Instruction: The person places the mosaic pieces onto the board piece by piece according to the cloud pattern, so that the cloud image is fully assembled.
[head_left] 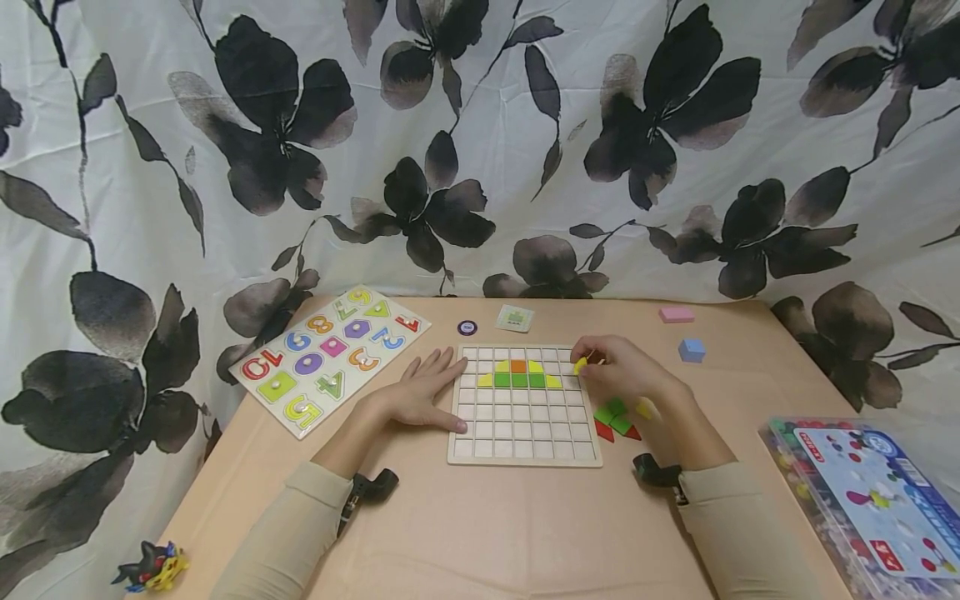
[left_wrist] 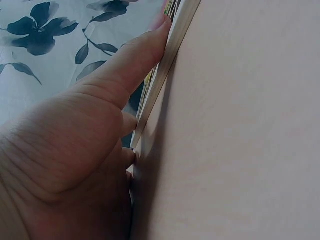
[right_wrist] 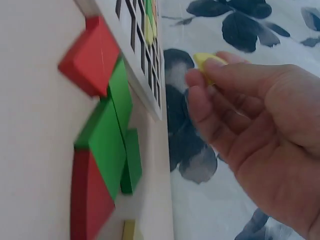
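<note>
A white gridded board (head_left: 524, 433) lies mid-table, with green, yellow and orange pieces set in its upper rows. My left hand (head_left: 423, 392) rests at the board's left edge, fingers spread and the thumb on the rim; in the left wrist view the thumb (left_wrist: 125, 62) lies along the board's side (left_wrist: 172, 55). Over the board's upper right edge, my right hand (head_left: 626, 367) pinches a small yellow piece (right_wrist: 204, 59) between thumb and fingers. Below that hand lie loose green pieces (right_wrist: 102, 145), red pieces (right_wrist: 95, 62) and a yellow piece (head_left: 647, 408).
A number-and-shape puzzle board (head_left: 307, 385) lies at the left. Behind the grid sit a round dark token (head_left: 467, 327) and a small card (head_left: 515, 317). Pink (head_left: 677, 314) and blue (head_left: 692, 350) blocks stand back right. A clear box (head_left: 870, 500) is front right, toy figures (head_left: 153, 568) front left.
</note>
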